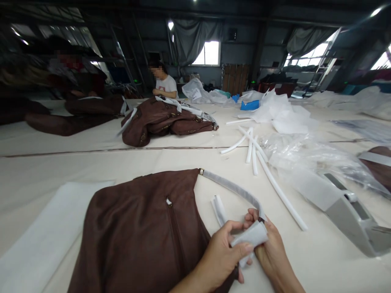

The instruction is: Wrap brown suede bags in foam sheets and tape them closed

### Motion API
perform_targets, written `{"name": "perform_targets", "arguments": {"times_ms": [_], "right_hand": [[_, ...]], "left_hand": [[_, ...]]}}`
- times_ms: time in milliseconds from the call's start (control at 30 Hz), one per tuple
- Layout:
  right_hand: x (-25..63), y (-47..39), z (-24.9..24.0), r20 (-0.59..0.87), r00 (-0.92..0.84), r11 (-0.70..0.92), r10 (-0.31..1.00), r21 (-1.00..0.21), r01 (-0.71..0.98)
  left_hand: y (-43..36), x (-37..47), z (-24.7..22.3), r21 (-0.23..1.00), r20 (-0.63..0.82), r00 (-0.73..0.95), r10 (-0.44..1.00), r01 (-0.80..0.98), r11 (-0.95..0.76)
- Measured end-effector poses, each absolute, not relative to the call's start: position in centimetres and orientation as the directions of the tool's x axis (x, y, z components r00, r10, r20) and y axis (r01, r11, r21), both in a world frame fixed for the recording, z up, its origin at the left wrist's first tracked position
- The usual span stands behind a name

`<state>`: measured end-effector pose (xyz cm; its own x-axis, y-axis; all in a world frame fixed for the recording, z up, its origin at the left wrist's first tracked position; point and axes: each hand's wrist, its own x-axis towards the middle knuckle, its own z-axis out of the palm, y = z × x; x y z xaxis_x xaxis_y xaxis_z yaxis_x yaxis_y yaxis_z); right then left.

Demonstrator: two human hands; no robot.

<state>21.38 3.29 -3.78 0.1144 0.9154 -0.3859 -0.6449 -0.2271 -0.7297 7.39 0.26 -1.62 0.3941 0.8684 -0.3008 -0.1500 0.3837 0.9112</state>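
Evidently, both hands are engaged at one place on the strap (232, 186) of a brown bag (134, 232). The left hand (221, 254) is closed on a folded whitish wrap (252, 237), thumb on top and fingers beneath. The right hand (273, 250) is curled about the strap just beside the wrap, gripping it; the exact contact of its fingers is partly hidden.

The bag lies flat on the table (146, 160), directly left of the grip, its zip (177, 234) uppermost. The strap, sheathed in pale material, arcs from a buckle (201, 171) beyond the grip and back into the right hand. A pale strip (219, 209) lies just beyond the left hand; whether it joins the wrap cannot be told. To the right of the grip and beyond it lie white rods (282, 193); farther right stands a grey device (356, 224).

Handling, as judged: the bag appears soft, slack and moderately weighty, liable to sag and crease if lifted by one corner. The strap is pliant and best held near the wrapped section, with light pressure. The wrap seems thin, light and easily crumpled, possibly slippery; a broad pinch across its folds is advisable.
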Motion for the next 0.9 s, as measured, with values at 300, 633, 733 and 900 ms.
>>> {"name": "perform_targets", "arguments": {"times_ms": [300, 633, 733, 900], "right_hand": [[28.9, 3.4, -1.5, -0.139, 0.388, -0.12, 0.911, -0.99, -0.074], [18.6, 8.6, 1.2, 0.283, -0.118, 0.298, 0.952, -0.758, 0.58], [15.8, 11.0, 1.0, 0.272, -0.197, 0.315, 0.942, -0.513, 0.799], [14.9, 13.9, -1.2, 0.244, -0.157, 0.245, 0.957, -0.39, 0.888]], "left_hand": [[1.3, 2.2, 5.1, 0.781, 0.003, 0.299, 0.954, 0.596, -0.189], [14.4, -5.2, 7.2, 0.193, 0.022, 0.027, 0.999, 0.981, -0.031], [16.1, -6.1, 6.1, 0.184, -0.052, 0.025, 0.998, 0.983, -0.015], [17.3, -7.6, 5.3, 0.253, -0.067, 0.076, 0.995, 0.966, -0.057]]}}
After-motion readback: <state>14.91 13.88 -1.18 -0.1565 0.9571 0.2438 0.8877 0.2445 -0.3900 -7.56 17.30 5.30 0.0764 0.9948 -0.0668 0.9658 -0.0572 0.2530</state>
